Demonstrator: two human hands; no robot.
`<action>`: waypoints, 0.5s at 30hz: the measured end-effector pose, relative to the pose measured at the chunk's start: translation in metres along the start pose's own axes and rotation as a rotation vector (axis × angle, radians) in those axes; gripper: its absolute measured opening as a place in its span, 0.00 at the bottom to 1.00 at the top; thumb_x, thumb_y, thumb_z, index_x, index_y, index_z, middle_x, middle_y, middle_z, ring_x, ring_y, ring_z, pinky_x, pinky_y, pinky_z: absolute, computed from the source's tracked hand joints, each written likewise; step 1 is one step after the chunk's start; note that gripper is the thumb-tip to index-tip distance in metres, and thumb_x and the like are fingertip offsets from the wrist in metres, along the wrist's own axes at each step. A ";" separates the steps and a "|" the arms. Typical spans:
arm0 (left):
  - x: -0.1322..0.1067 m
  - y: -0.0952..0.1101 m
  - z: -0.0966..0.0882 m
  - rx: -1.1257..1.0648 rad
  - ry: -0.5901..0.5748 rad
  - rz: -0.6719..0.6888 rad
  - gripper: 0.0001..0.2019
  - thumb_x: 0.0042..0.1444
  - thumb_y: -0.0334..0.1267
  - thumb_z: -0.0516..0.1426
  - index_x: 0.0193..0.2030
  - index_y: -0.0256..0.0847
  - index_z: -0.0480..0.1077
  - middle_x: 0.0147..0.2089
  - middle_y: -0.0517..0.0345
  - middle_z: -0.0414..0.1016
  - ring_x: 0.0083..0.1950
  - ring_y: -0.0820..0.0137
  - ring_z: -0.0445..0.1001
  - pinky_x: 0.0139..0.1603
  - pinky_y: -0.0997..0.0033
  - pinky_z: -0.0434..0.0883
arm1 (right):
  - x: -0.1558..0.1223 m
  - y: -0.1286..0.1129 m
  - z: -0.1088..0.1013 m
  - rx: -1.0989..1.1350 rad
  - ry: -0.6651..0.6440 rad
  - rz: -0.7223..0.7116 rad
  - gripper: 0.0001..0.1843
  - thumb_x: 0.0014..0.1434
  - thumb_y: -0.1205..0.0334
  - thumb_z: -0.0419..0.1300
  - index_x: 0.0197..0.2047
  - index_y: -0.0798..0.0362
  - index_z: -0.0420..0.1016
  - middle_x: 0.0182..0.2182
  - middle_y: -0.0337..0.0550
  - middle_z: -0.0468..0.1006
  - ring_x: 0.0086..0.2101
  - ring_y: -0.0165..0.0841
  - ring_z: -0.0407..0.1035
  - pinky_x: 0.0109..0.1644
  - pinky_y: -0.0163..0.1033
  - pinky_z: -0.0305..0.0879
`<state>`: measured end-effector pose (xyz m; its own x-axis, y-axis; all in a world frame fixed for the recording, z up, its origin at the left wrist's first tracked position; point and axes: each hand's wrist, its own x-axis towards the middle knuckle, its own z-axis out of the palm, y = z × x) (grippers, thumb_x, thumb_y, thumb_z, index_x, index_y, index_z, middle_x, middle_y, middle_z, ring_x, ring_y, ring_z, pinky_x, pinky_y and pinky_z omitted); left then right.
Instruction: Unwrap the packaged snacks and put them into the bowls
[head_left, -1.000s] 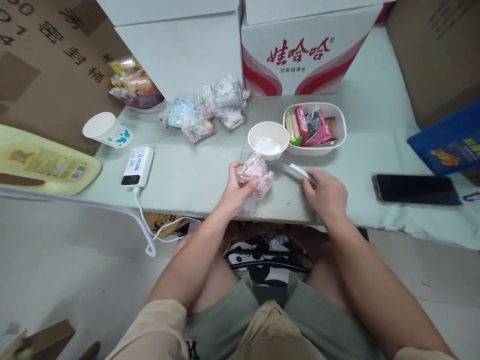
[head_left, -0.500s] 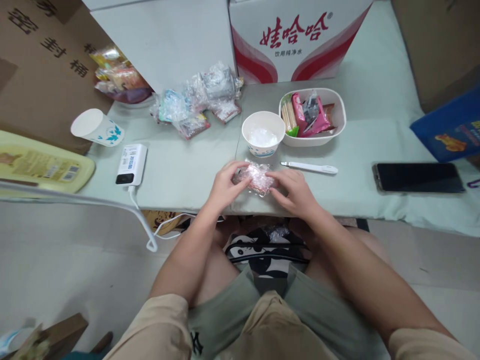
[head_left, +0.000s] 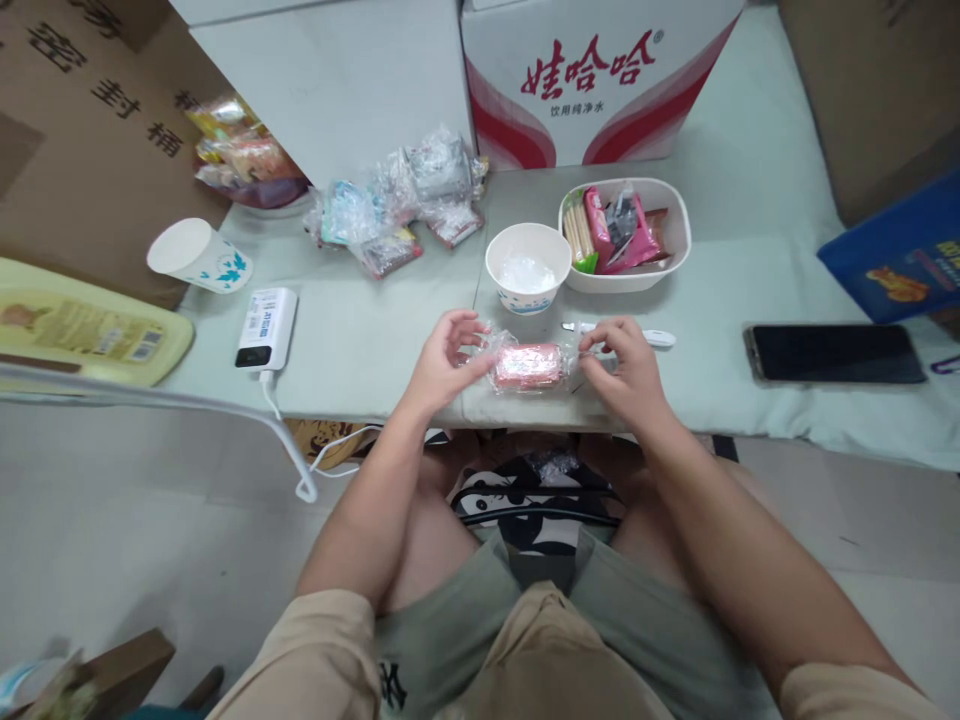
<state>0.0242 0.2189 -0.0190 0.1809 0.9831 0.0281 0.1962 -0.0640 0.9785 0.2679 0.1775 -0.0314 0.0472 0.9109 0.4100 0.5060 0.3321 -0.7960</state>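
Observation:
A small pink snack packet (head_left: 531,367) lies near the table's front edge, with clear plastic wrap (head_left: 501,350) spread loosely around it. At its left end, my left hand (head_left: 448,362) has curled fingers and a thumb on the wrap. My right hand (head_left: 626,368) pinches the wrap at the opposite end, partly covering a white-handled knife (head_left: 658,339) behind it. Just beyond the packet stands a paper bowl (head_left: 527,250) with clear plastic inside. Beside that bowl, a white oblong tub (head_left: 626,283) holds several wrapped snacks.
Several plastic-wrapped snacks (head_left: 397,205) lie at the back left. Further left are a tipped paper cup (head_left: 202,255), a white power bank (head_left: 268,328) with a cable, and a yellow bottle (head_left: 97,325). A phone (head_left: 836,353) lies right; a printed white carton (head_left: 592,90) stands behind.
My hands have moved apart, the right one farther to the right. The pink packet now shows flat between them, with its wrap spread out at both ends.

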 end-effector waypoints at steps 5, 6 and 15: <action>0.003 0.004 0.001 -0.135 0.140 -0.085 0.08 0.42 0.32 0.60 0.32 0.41 0.68 0.32 0.61 0.71 0.34 0.73 0.70 0.35 0.74 0.66 | 0.005 0.016 -0.004 0.260 0.111 0.230 0.07 0.47 0.67 0.58 0.29 0.49 0.63 0.36 0.41 0.74 0.39 0.35 0.70 0.42 0.41 0.65; 0.004 0.004 -0.001 -0.226 0.199 -0.137 0.08 0.41 0.32 0.59 0.31 0.41 0.66 0.30 0.63 0.70 0.31 0.74 0.69 0.32 0.75 0.65 | 0.006 0.021 -0.005 0.313 0.155 0.294 0.08 0.46 0.67 0.58 0.29 0.49 0.61 0.34 0.39 0.73 0.36 0.34 0.69 0.41 0.40 0.65; 0.008 -0.005 -0.023 0.122 0.402 0.005 0.21 0.46 0.33 0.60 0.50 0.48 0.66 0.53 0.55 0.69 0.50 0.67 0.72 0.45 0.68 0.72 | 0.004 0.019 -0.015 -0.093 0.324 0.139 0.14 0.54 0.68 0.51 0.44 0.48 0.69 0.39 0.45 0.72 0.41 0.41 0.69 0.47 0.48 0.66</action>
<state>0.0028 0.2308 -0.0189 -0.2037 0.9698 0.1345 0.3137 -0.0655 0.9473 0.2907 0.1833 -0.0381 0.3840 0.8158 0.4325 0.5509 0.1735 -0.8163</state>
